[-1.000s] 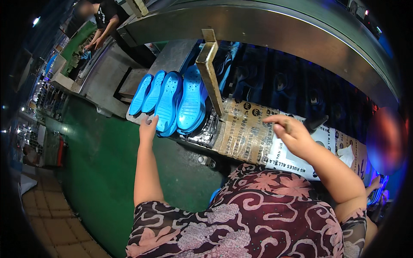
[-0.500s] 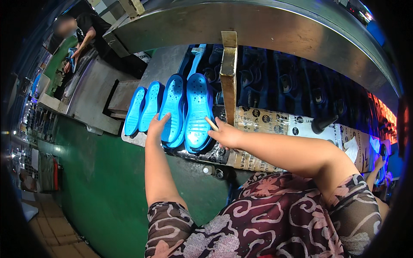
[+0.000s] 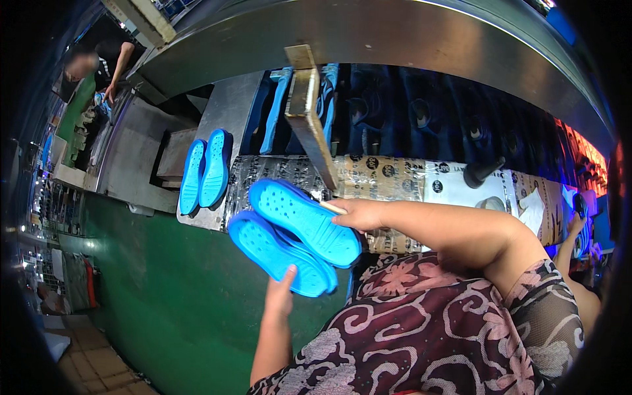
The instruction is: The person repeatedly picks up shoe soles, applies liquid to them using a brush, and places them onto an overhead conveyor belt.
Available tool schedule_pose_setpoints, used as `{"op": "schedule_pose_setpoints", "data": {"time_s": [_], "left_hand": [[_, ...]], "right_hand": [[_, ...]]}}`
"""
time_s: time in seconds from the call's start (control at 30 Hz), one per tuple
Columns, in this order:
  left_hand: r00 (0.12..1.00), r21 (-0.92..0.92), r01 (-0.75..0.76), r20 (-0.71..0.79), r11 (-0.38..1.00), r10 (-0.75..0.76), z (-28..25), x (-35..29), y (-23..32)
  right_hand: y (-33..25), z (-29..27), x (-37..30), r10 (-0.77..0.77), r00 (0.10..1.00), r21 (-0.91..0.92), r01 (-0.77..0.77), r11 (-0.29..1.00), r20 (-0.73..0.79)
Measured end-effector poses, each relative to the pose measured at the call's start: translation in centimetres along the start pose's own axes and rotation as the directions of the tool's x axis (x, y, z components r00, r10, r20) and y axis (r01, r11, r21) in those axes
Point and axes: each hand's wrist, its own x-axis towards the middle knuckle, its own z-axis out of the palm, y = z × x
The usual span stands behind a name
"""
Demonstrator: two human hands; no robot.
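Note:
Two sets of bright blue shoe soles with round holes are up in my hands, slanting toward my body. My left hand (image 3: 281,293) is closed on the nearer blue shoe sole (image 3: 276,253), its thumb on top; another blue layer shows beneath it. My right hand (image 3: 359,214) grips the edge of the other blue shoe sole (image 3: 299,220) and also holds a thin pale stick (image 3: 333,208). The right fingers beneath are hidden. Farther left, a pair of blue soles (image 3: 214,169) lies on the metal end of the bench.
A plastic-and-cardboard-covered ledge (image 3: 385,174) runs along the bench, with a black upright object (image 3: 480,172) on it. Behind are dark conveyor slots holding blue straps (image 3: 278,108). A metal post (image 3: 313,125) and steel beam (image 3: 395,39) stand above. A co-worker (image 3: 108,66) works far left.
Both hands have lifted the two near sets of soles off the bench edge, toward my body, and turned them aslant. The pair farther left stays on the bench.

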Motion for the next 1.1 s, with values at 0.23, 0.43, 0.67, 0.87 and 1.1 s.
{"op": "schedule_pose_setpoints", "data": {"time_s": [0.23,0.43,0.67,0.87,1.1], "left_hand": [[0.993,0.323,-0.11,0.008,0.94,0.114,7.2,-4.5,-4.3],[0.976,0.52,-0.131,0.216,0.844,0.018,9.8,-3.4,-3.1],[0.934,0.542,-0.282,0.344,0.792,0.097,16.1,4.9,3.2],[0.767,0.868,-0.482,0.351,0.12,0.538,19.5,6.4,4.3],[0.752,0.846,-0.531,0.499,-0.055,0.431,25.3,1.4,3.5]], "right_hand": [[4.0,-2.6,-7.1,0.093,0.995,-0.291,-0.083,0.953,0.022],[5.2,-3.4,-15.4,0.244,0.963,-0.208,-0.264,0.942,-0.119],[8.8,-5.6,-24.9,-0.448,0.565,-0.527,0.027,0.85,-0.693],[9.5,-4.2,-33.3,-0.137,0.243,-0.062,0.293,0.954,-0.96],[15.3,-1.4,-36.7,0.19,0.155,0.244,0.543,0.803,-0.969]]}}
